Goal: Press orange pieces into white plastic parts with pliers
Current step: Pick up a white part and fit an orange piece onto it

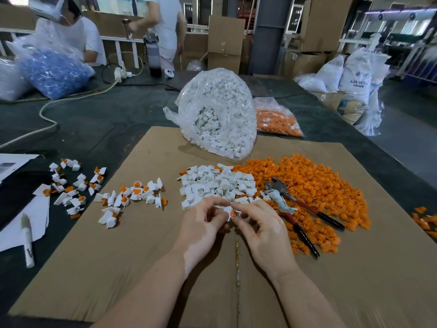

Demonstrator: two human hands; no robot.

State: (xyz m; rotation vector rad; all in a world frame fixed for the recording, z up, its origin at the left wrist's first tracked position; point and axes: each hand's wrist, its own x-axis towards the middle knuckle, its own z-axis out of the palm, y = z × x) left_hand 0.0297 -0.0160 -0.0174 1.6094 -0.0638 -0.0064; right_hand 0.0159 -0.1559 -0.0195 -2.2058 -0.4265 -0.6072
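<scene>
Over the cardboard sheet (146, 268), my left hand (203, 223) and my right hand (262, 230) meet and together pinch one white plastic part (227, 211) with an orange piece (233, 213) set in it. Just beyond my fingers lies a heap of loose white parts (212, 183). To its right spreads a wide heap of orange pieces (314, 190). The pliers (290, 204), with red and black handles, lie on that orange heap, right of my right hand, held by neither hand.
Joined white-and-orange parts (132, 197) lie scattered left of the heap, more (71, 185) past the cardboard's left edge. A clear bag of white parts (220, 112) and a bag of orange pieces (276, 119) stand behind. A marker (28, 240) lies on papers at left. Two people are at the far left.
</scene>
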